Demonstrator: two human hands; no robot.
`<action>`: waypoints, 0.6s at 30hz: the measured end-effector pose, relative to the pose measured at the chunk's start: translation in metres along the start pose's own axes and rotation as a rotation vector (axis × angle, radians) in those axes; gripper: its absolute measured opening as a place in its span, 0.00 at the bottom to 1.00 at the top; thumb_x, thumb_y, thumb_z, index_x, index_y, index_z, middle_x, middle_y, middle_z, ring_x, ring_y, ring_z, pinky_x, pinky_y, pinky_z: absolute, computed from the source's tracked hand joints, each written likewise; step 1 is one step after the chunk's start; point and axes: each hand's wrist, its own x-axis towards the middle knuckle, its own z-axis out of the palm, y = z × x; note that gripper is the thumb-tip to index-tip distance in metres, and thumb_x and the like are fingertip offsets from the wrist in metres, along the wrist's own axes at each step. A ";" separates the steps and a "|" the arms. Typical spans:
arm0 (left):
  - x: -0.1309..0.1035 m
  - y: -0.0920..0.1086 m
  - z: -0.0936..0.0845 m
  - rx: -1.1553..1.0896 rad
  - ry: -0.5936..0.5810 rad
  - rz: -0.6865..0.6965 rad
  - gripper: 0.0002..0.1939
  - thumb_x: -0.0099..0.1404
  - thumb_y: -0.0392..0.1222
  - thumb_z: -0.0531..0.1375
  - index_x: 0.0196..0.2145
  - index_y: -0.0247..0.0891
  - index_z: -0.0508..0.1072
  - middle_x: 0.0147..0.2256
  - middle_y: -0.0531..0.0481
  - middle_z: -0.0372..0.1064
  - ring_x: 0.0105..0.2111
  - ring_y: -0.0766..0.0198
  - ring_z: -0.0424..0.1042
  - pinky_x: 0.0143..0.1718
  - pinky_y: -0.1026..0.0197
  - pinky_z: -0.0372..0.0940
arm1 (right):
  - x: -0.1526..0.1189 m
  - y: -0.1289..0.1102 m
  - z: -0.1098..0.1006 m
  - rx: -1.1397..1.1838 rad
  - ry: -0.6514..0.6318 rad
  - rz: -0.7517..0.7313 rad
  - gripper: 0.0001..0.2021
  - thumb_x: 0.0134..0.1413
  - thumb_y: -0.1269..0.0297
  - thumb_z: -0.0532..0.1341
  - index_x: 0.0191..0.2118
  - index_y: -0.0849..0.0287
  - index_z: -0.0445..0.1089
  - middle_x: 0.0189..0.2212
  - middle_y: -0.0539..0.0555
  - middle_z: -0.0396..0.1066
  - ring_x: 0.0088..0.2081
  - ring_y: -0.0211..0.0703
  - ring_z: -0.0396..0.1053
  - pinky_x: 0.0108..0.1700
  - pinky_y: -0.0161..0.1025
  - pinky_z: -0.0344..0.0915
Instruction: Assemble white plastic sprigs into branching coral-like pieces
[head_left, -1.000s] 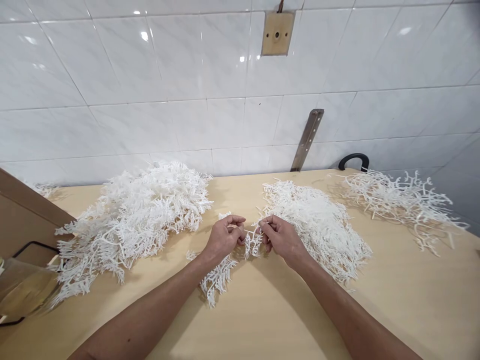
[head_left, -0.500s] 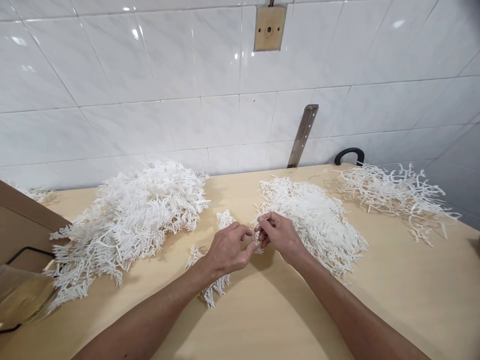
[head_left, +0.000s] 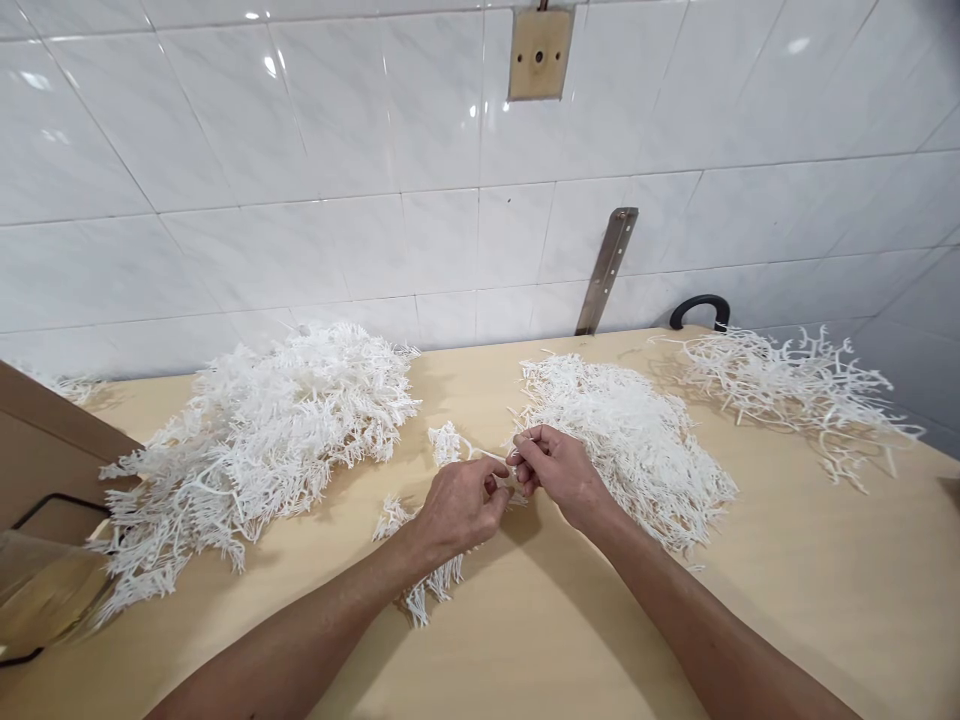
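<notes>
My left hand and my right hand meet above the middle of the table, fingertips nearly touching. A thin white plastic strand runs between them, and both hands are closed in a pinch on it. Fingers hide part of the strand. Under and beside my left hand lie small clumps of branched white plastic pieces, partly covered by the forearm. Just right of my right hand spreads a heap of short, thin white pieces.
On the left rises a large pile of branched white plastic, beside a brown cardboard box and a clear container. Bare curly white stems lie at the far right, near a black handle. A metal strip stands against the tiled wall.
My left hand has shifted slightly down, its fingers drawn in more. The strand now stretches out to the left over its fingers. My right hand has hardly moved.
</notes>
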 end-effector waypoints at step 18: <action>0.008 -0.013 -0.001 -0.272 -0.058 -0.142 0.10 0.62 0.43 0.60 0.34 0.35 0.80 0.28 0.49 0.75 0.26 0.65 0.68 0.28 0.65 0.60 | 0.000 -0.004 -0.002 0.298 -0.096 0.191 0.15 0.45 0.56 0.72 0.28 0.61 0.70 0.29 0.54 0.75 0.23 0.32 0.64 0.22 0.30 0.62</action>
